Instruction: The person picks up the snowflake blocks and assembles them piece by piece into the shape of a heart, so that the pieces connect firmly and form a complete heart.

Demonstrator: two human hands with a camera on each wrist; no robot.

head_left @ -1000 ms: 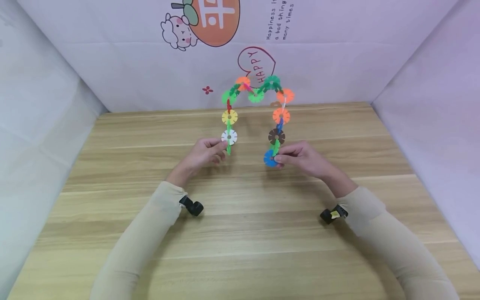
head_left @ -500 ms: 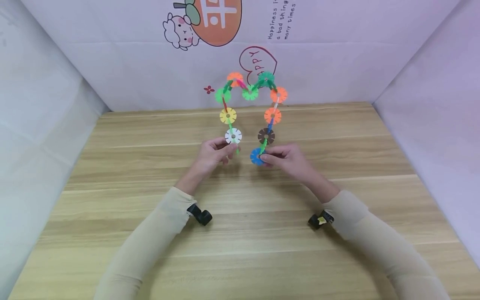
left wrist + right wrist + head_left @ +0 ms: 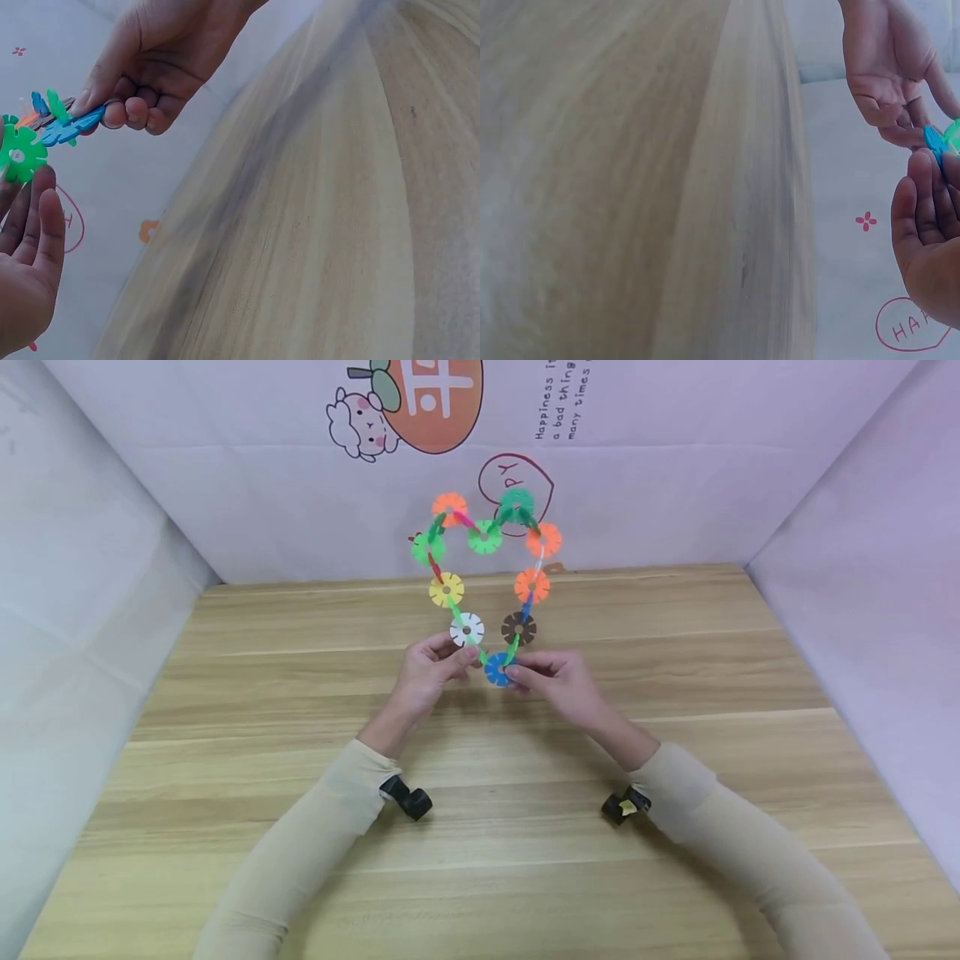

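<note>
A chain of slotted plastic snowflake discs in many colours is held up over the table in a heart-like outline. My left hand (image 3: 427,677) pinches the lower left end, thumb by the white disc (image 3: 467,629) and the green end disc (image 3: 22,154). At the other end, my right hand (image 3: 558,687) pinches the blue disc (image 3: 497,669) between thumb and fingers. Blue and green end discs overlap in the head view, with the fingertips of both hands close together. A brown disc (image 3: 519,628) sits above the blue one, joined by a green disc set edge-on.
Beneath the hands lies a wood-grain table (image 3: 480,860). A white printed cloth (image 3: 660,468) stands behind it, and more white cloth hangs at both sides. Black wrist cameras (image 3: 414,804) are strapped over the beige sleeves (image 3: 300,852).
Both hands have come inward, the right hand moving left and the left hand slightly right. The chain's two lower ends have closed from a wide gap to meeting, and its top has risen and shifted left.
</note>
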